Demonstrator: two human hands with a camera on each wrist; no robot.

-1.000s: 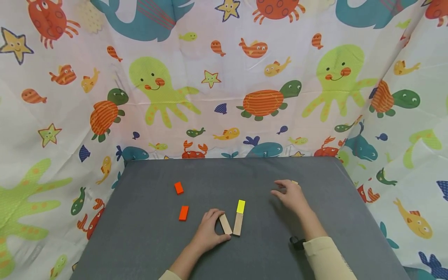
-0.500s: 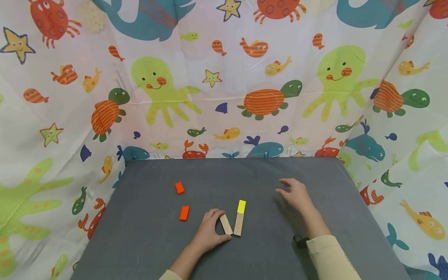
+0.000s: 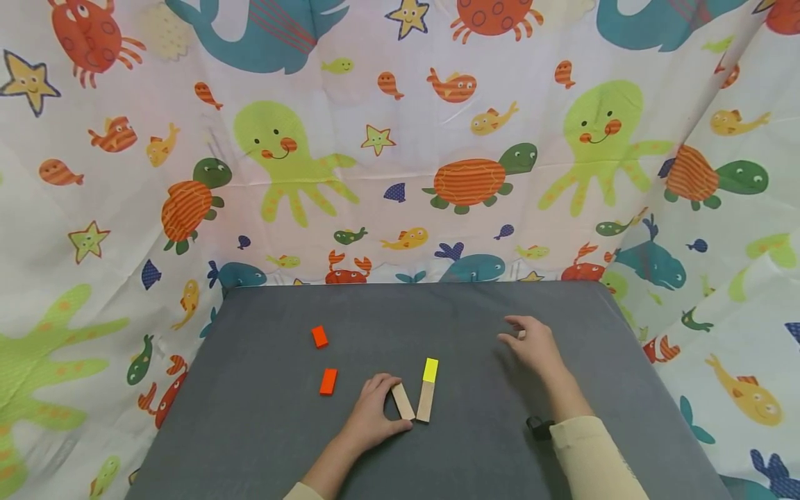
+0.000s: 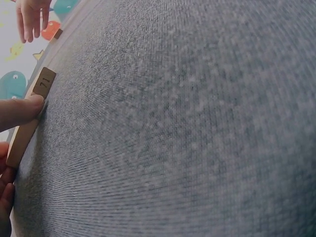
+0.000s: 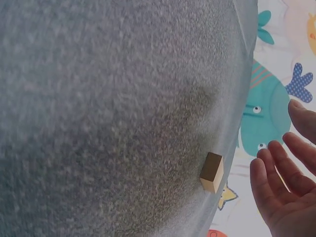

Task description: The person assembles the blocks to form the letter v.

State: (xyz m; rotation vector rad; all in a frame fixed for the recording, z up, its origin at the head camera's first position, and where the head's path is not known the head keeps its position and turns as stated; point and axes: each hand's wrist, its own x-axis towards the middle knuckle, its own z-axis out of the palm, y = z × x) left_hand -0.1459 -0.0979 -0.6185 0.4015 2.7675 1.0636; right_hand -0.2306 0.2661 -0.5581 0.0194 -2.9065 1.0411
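The long wooden block [image 3: 403,401] lies before the big sea-animal curtain [image 3: 412,160], on the gray table [image 3: 250,423]. The left hand [image 3: 371,412] pinches its two ends, maybe to keep it still. The right hand [image 3: 532,344] is loosely spread and holds nothing. A second long block [image 3: 425,403] slants beside the first, making a V. The far wooden block [image 5: 212,172] is partly hidden by the right hand. A little yellow block [image 3: 430,370] and orange blocks [image 3: 328,382] sit nearby.

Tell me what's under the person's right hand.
A wooden block rests on the grey cloth below the right hand. In the head view, the hand covers most of it; its underside cannot be seen.
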